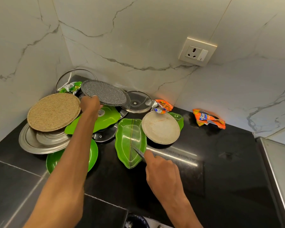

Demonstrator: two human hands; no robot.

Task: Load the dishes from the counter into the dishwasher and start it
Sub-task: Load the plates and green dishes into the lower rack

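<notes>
Dishes lie piled in the corner of the black counter [220, 162]. My left hand [90, 105] grips the near rim of a speckled grey plate [104, 92], lifted and tilted above the pile. My right hand [161, 170] holds a knife [138, 152] whose blade points over a green leaf-shaped plate [130, 142]. Beside that plate a round white plate [160, 127] rests on another green leaf plate [178, 117]. A speckled tan plate [53, 111] sits on steel plates [43, 142]. A glass lid [136, 102] lies behind.
An orange snack wrapper [207, 119] lies at the back right, another crumpled wrapper [162, 106] by the glass lid, a green one [72, 87] in the corner. A wall socket [197, 51] is on the marble backsplash. A steel edge [276, 162] borders the counter on the right.
</notes>
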